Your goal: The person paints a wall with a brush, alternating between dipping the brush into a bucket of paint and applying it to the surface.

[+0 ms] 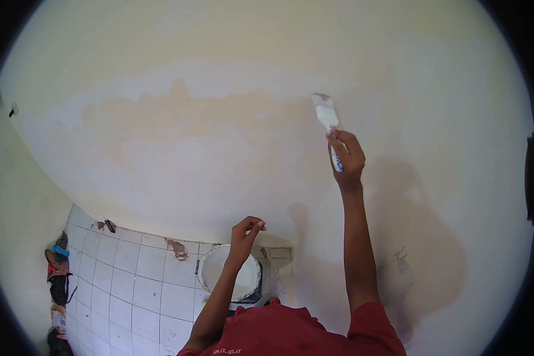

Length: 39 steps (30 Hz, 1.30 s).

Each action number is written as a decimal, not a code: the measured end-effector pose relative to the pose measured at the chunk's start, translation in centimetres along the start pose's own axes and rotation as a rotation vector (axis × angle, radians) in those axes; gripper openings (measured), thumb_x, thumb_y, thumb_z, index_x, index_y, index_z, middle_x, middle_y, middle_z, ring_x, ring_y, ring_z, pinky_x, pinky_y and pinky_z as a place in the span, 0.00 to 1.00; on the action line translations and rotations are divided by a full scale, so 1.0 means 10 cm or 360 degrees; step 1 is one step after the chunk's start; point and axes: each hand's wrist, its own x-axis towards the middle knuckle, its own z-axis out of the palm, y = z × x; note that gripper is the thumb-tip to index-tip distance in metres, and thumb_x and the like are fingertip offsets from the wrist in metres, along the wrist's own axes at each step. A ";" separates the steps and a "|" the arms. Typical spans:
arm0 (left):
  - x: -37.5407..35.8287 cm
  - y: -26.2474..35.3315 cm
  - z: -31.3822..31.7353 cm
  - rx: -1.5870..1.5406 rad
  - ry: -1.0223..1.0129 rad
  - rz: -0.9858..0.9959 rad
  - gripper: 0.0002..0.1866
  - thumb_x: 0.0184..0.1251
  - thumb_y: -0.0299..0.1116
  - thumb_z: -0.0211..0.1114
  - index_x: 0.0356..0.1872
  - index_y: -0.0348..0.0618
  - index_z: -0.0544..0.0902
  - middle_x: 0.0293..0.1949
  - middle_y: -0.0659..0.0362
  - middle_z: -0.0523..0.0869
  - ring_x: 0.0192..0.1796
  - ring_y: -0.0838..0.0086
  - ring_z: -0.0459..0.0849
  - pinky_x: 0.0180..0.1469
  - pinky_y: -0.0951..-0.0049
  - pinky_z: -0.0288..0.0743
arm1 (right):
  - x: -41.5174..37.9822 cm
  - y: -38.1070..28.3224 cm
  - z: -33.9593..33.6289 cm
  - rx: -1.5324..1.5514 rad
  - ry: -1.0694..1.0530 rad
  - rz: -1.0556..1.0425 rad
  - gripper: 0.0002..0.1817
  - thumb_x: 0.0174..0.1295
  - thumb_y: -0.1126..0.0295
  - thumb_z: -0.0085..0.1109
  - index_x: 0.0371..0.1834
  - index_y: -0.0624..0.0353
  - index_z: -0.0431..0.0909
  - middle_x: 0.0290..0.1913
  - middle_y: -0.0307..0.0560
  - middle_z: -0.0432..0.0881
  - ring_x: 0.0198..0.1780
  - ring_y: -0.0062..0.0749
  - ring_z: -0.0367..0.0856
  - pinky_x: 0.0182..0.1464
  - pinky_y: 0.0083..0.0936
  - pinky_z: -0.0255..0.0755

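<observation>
My right hand point(348, 155) is closed around the handle of a paintbrush point(326, 111), its bristles pointing up against the wall point(267, 44). White paint covers the brush head. To its left, a peach-coloured patch point(160, 118) shows on the wall, ringed by whiter paint. Lower down, my left hand point(246, 234) hangs with its fingers curled in and nothing visible in them. Just behind and below that hand stands a paint bucket point(209, 271), partly hidden by my forearm, with white paint inside and smeared on its rim.
White floor tiles point(124, 288) meet the wall's foot, where a small dark object point(110, 225) lies. Bags and cloth items point(59, 285) are piled along the left wall. A small fixture point(14, 110) sits in that corner. A dark edge point(533, 178) stands at far right.
</observation>
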 end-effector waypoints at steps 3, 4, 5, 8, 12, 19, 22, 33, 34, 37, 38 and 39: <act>0.02 0.08 -0.03 0.0131 -0.0027 0.0025 0.09 0.75 0.31 0.62 0.39 0.34 0.84 0.32 0.58 0.87 0.39 0.76 0.85 0.47 0.74 0.77 | -0.40 0.01 0.10 0.0054 -0.0185 0.0186 0.16 0.50 0.83 0.67 0.44 0.62 0.85 0.39 0.51 0.84 0.42 0.43 0.86 0.41 0.35 0.81; 0.02 0.07 -0.03 0.0124 -0.0011 0.0013 0.09 0.75 0.31 0.62 0.39 0.34 0.84 0.32 0.58 0.87 0.39 0.76 0.85 0.47 0.74 0.77 | -0.53 0.00 0.12 0.0084 -0.0234 0.0233 0.15 0.51 0.83 0.67 0.44 0.61 0.84 0.39 0.50 0.84 0.42 0.43 0.85 0.41 0.35 0.81; 0.03 0.07 -0.02 0.0113 0.0006 0.0001 0.09 0.75 0.30 0.62 0.39 0.34 0.84 0.32 0.58 0.87 0.39 0.76 0.85 0.47 0.74 0.77 | -0.63 -0.03 0.13 0.0076 -0.0229 0.0232 0.15 0.51 0.83 0.67 0.44 0.61 0.84 0.39 0.50 0.84 0.42 0.43 0.85 0.41 0.35 0.81; 0.04 0.10 0.00 0.0152 -0.0040 0.0007 0.09 0.74 0.30 0.63 0.39 0.33 0.84 0.32 0.57 0.88 0.39 0.76 0.85 0.47 0.74 0.77 | -0.82 -0.18 0.05 0.0154 -0.0457 0.0428 0.15 0.51 0.83 0.67 0.43 0.59 0.85 0.40 0.51 0.84 0.42 0.43 0.85 0.42 0.35 0.81; 0.08 0.20 0.04 0.0270 -0.0117 0.0104 0.08 0.74 0.29 0.63 0.39 0.33 0.85 0.33 0.57 0.88 0.39 0.76 0.85 0.47 0.74 0.77 | -0.64 -0.27 -0.05 0.0264 -0.0529 0.0454 0.13 0.52 0.82 0.67 0.41 0.58 0.85 0.40 0.51 0.84 0.42 0.44 0.85 0.42 0.34 0.82; 0.12 0.32 0.13 0.0272 -0.0206 0.0134 0.07 0.73 0.28 0.63 0.39 0.33 0.85 0.34 0.56 0.89 0.39 0.76 0.85 0.47 0.74 0.77 | 0.14 0.09 0.08 0.0149 -0.0499 0.0099 0.12 0.52 0.81 0.66 0.41 0.58 0.84 0.39 0.49 0.83 0.40 0.42 0.85 0.41 0.33 0.83; 0.13 0.35 0.15 0.0308 -0.0220 0.0154 0.07 0.72 0.28 0.63 0.40 0.33 0.85 0.35 0.56 0.89 0.39 0.75 0.85 0.47 0.74 0.77 | 0.44 0.13 0.10 0.0146 -0.0308 -0.0051 0.13 0.52 0.82 0.65 0.42 0.59 0.84 0.39 0.48 0.83 0.41 0.42 0.85 0.39 0.32 0.82; 0.10 0.30 0.05 0.0311 -0.0184 0.0140 0.08 0.72 0.28 0.63 0.40 0.33 0.85 0.35 0.55 0.89 0.40 0.75 0.86 0.47 0.74 0.77 | -0.49 -0.17 0.38 0.0091 -0.0326 -0.0012 0.13 0.51 0.79 0.67 0.42 0.63 0.84 0.38 0.50 0.82 0.43 0.43 0.85 0.42 0.33 0.82; 0.09 0.29 0.05 0.0307 -0.0178 0.0137 0.08 0.72 0.28 0.63 0.40 0.33 0.85 0.35 0.55 0.89 0.40 0.75 0.85 0.47 0.74 0.77 | -0.65 -0.18 0.42 0.0123 -0.0364 0.0022 0.13 0.51 0.79 0.67 0.42 0.63 0.84 0.38 0.50 0.82 0.43 0.43 0.85 0.42 0.33 0.82; 0.08 0.29 0.04 0.0293 -0.0170 0.0122 0.08 0.72 0.28 0.63 0.40 0.33 0.85 0.35 0.55 0.89 0.40 0.75 0.85 0.47 0.74 0.77 | -1.08 -0.27 0.48 0.0171 -0.0490 0.0110 0.12 0.52 0.79 0.66 0.41 0.62 0.84 0.39 0.50 0.82 0.43 0.42 0.85 0.42 0.34 0.82; 0.07 0.29 0.05 0.0282 -0.0170 0.0117 0.08 0.73 0.28 0.63 0.40 0.33 0.85 0.35 0.55 0.89 0.40 0.75 0.85 0.47 0.74 0.77 | -1.18 -0.31 0.48 0.0191 -0.0567 0.0136 0.11 0.51 0.79 0.66 0.40 0.62 0.84 0.39 0.50 0.82 0.43 0.42 0.85 0.43 0.34 0.82; 0.07 0.29 0.06 0.0278 -0.0172 0.0114 0.08 0.73 0.28 0.63 0.40 0.33 0.85 0.35 0.55 0.89 0.40 0.75 0.85 0.47 0.74 0.77 | -1.27 -0.34 0.48 0.0209 -0.0643 0.0161 0.11 0.51 0.79 0.66 0.40 0.62 0.83 0.39 0.51 0.82 0.44 0.42 0.85 0.43 0.33 0.82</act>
